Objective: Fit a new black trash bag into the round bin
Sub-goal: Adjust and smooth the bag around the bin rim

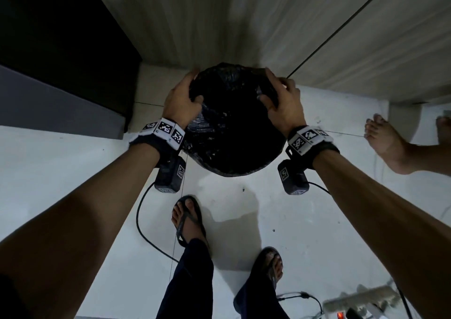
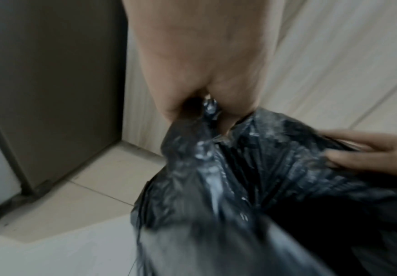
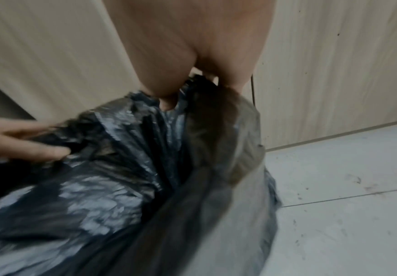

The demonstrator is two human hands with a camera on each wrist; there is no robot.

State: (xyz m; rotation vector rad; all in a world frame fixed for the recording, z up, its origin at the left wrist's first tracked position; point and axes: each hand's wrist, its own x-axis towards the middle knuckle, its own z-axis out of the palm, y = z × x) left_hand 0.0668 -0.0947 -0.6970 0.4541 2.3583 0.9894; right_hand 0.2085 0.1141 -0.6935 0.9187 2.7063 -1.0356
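Observation:
A black trash bag [image 1: 231,128] is spread over the round bin, which stands on the floor by the wall; the bin itself is hidden under the plastic. My left hand [image 1: 184,96] grips the bag's edge on the left side, thumb inside and fingers outside. On the right side my right hand [image 1: 280,99] grips the edge the same way. The left wrist view shows crinkled black plastic [image 2: 228,177] bunched under my left hand [image 2: 199,108]. Folds of the bag [image 3: 145,158] run from my right hand [image 3: 181,89] in the right wrist view.
Light wood-grain panels [image 1: 244,21] rise just behind the bin. A dark cabinet [image 1: 56,50] stands at the left. Another person's bare foot [image 1: 388,143] is at the right. My sandalled feet [image 1: 188,221] stand below the bin. A power strip [image 1: 361,299] and cables lie at bottom right.

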